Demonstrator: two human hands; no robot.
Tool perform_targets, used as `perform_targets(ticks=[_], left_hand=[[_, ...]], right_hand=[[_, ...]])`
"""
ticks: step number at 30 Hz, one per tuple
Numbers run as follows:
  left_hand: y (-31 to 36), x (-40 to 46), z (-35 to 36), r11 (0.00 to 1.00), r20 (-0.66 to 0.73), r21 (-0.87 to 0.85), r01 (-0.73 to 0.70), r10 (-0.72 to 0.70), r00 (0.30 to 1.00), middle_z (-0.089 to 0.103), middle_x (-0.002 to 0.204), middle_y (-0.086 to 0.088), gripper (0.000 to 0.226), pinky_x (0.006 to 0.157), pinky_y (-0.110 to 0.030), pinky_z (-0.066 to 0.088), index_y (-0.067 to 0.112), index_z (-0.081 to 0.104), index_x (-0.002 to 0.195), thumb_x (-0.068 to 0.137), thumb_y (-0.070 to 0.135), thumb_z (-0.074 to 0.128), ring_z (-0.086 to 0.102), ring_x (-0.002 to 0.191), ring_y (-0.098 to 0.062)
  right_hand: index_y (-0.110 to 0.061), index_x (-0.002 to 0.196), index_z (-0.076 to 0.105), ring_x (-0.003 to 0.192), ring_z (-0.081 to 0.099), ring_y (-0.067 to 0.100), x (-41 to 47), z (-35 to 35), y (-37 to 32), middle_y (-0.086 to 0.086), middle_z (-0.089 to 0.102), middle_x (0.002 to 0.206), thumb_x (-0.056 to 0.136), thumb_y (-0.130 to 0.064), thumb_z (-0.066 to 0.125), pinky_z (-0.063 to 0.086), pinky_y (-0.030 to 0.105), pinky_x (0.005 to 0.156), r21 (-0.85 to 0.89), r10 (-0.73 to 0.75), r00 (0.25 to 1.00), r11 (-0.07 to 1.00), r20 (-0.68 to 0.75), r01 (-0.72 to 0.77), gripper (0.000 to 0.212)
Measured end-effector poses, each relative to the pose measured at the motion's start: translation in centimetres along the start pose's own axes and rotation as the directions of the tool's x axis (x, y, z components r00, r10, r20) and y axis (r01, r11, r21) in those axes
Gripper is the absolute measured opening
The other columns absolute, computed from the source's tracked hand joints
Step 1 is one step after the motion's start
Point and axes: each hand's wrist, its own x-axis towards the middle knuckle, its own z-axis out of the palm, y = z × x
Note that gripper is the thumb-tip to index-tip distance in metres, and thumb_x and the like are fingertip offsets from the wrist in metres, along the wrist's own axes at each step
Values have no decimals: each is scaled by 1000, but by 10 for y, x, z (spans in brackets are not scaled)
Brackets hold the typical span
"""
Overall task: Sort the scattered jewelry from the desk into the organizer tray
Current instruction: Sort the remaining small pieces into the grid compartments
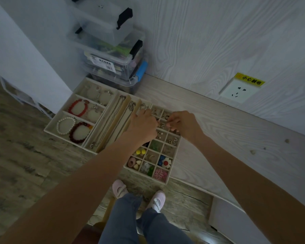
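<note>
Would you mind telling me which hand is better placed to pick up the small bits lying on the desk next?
Probably the right hand: the small bits lie on the desk off to its side, while the left hand would have to cross over the grid tray.

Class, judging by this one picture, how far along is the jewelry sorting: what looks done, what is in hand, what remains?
Done: bracelets such as the red bracelet and pearl bracelet lie in tray compartments; chains and colourful pieces fill others. In hand: left hand and right hand meet over a small grid cell, handling something tiny. Left: a few small bits on the desk.

Cream organizer tray (173,167) — jewelry-filled compartments
</note>
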Motion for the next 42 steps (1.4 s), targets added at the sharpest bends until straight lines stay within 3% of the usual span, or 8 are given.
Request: perform_targets(ticks=[3,7,11,16,21,27,34,42], left_hand=[[2,2,-3,1000,17,-12,13,-13,1000,38,135,-10,40,105,-48,26,22,54,130,90,21,49,29,131,-28],[3,2,-3,1000,17,-8,16,-16,1000,39,133,-10,39,105,-48,26,18,55,128,89,19,50,30,129,-28],[2,2,-4,999,38,-36,32,-31,999,39,134,-10,40,105,-48,26,20,54,129,90,19,50,30,130,-28],[-1,-1,-6,995,89,-92,48,-40,995,39,132,-10,43,105,-50,26,30,53,132,90,19,50,31,129,-29],[0,1,-7,990,116,-109,84,-72,991,38,133,-11,46,106,-50,25,26,49,135,90,18,47,31,129,-29],[0,0,-8,991,123,-107,82,-69,990,38,134,-11,46,107,-52,25,26,49,136,91,17,47,29,130,-30],[1,2,-8,990,133,-109,91,-77,988,37,136,-11,48,107,-52,24,27,47,137,90,17,48,29,131,-30],[2,1,-8,992,126,-92,85,-73,989,37,135,-11,47,105,-51,26,23,48,137,90,17,49,30,130,-30]], right_hand=[[-3,93,72,69,63,16,4,0,-2,13,71,88,86,-5,62,45,8,58,-120,-41,999,992,10,42,12],[-5,96,71,86,66,24,6,3,-2,13,70,96,86,-4,61,49,28,79,-325,-108,988,936,109,138,14],[-11,87,70,87,64,22,6,2,-2,9,68,95,87,-6,58,51,37,82,-389,-123,984,906,131,165,13],[-16,89,69,86,63,21,6,2,-6,7,68,98,89,-8,56,52,33,76,-464,-124,975,863,184,197,15],[-21,94,70,86,63,19,8,-3,-17,2,68,95,91,-9,53,44,25,64,-605,-112,962,757,250,245,21],[-16,95,71,93,64,18,17,-8,-27,3,69,99,88,-13,61,44,23,70,-584,-72,938,766,339,270,12],[-22,88,73,88,63,17,16,-8,-27,-2,66,98,88,-9,58,39,24,63,-640,-65,936,713,345,285,20],[-21,90,71,85,62,20,15,-6,-26,0,64,99,86,-7,55,45,27,63,-702,-43,957,670,287,241,21]])
